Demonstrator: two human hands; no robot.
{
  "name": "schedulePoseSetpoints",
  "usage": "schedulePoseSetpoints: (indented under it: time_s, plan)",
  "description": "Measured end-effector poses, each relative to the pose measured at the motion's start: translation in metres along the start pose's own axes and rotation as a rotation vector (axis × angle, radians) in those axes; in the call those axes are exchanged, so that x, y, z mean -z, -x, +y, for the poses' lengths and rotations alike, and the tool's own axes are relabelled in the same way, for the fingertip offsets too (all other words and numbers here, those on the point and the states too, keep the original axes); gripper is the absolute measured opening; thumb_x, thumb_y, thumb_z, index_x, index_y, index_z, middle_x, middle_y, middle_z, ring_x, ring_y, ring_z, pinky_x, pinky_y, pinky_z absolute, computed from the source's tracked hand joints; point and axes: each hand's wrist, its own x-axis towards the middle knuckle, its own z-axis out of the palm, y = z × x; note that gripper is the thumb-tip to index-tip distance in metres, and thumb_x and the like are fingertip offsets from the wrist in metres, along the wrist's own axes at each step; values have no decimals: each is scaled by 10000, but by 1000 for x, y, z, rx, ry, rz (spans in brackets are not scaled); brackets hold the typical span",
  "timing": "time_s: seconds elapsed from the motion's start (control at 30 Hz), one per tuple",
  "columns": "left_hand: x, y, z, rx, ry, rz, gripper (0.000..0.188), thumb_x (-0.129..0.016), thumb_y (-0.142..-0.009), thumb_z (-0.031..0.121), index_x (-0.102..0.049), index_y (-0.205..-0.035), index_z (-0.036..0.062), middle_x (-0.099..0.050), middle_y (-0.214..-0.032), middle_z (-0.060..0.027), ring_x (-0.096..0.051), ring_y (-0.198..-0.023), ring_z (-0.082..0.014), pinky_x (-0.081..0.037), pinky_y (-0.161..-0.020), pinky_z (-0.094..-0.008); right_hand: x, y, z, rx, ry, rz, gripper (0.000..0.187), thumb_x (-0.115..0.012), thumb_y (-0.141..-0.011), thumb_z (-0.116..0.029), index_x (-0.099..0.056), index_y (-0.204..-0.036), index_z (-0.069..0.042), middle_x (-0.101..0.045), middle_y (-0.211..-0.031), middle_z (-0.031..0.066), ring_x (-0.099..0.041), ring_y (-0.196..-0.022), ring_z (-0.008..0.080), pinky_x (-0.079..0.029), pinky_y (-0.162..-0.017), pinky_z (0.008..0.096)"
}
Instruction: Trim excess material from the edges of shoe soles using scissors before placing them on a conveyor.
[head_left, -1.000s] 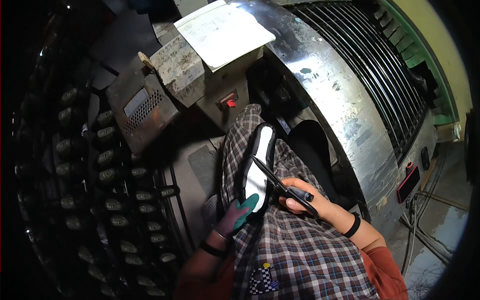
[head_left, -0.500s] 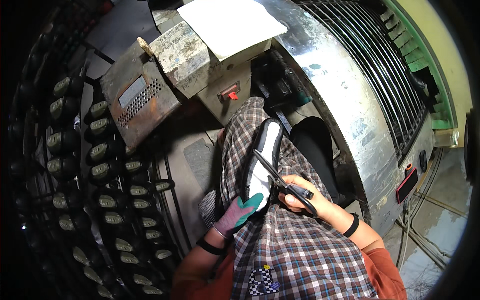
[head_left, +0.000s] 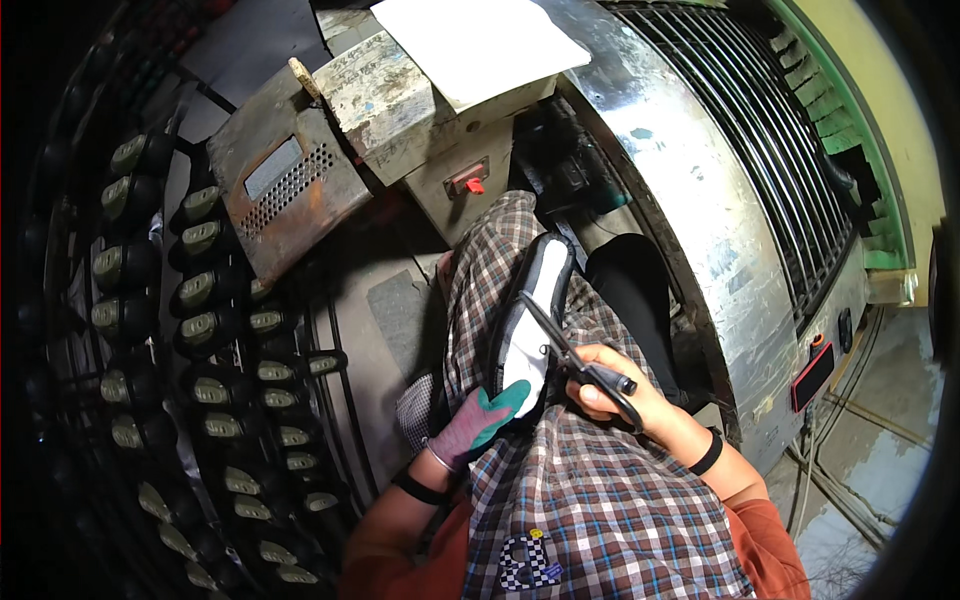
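Across my lap lies a shoe upper (head_left: 535, 345), black along its sides, with a long white bottom face turned up. My left hand (head_left: 480, 420), in a pink and green glove, closes on its near end with the thumb pressed on the white face. Bare and closed, my right hand (head_left: 617, 388) grips a dark two-handled metal tool (head_left: 562, 343); I cannot tell whether it is scissors or pliers. The tool's long tip lies over the white face near the middle. My right fingers partly hide its handles.
Racks of black shoe forms (head_left: 205, 325) fill the left side. Ahead stands a worn metal machine box (head_left: 375, 110) with a red switch (head_left: 474, 186) and a white sheet (head_left: 480, 45) on top. A curved metal housing (head_left: 690, 220) with dark bars borders the right.
The view has shifted slightly, moving the surroundings a little. Both hands keep their grips, and the tool's tip stays over the white face with its angle slightly changed.
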Motion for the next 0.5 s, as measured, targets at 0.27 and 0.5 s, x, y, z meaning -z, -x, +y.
schedulePoseSetpoints:
  time_s: [0.27, 0.5]
  plan:
    - [7, 2, -3, -31, 66, -16, 630, -774, -791, 203, -485, -1301, -29, -573, -1234, -76, -540, -1128, -148, -424, -981, -285, 15, 24, -28, 416, 1790, 165, 625, -677, -566, -48, -592, -1178, -143, -500, -749, 69, -587, -618, 259, -486, -530, 360]
    - [4, 2, 2, -11, -60, 14, 553, -761, -793, 141, -527, -1266, -27, -600, -1198, -59, -563, -1089, -126, -442, -956, -268, 6, 28, -46, 402, 2044, 65, 635, -690, -590, -73, -578, -1207, -167, -510, -800, 83, -580, -612, 244, -488, -518, 343]
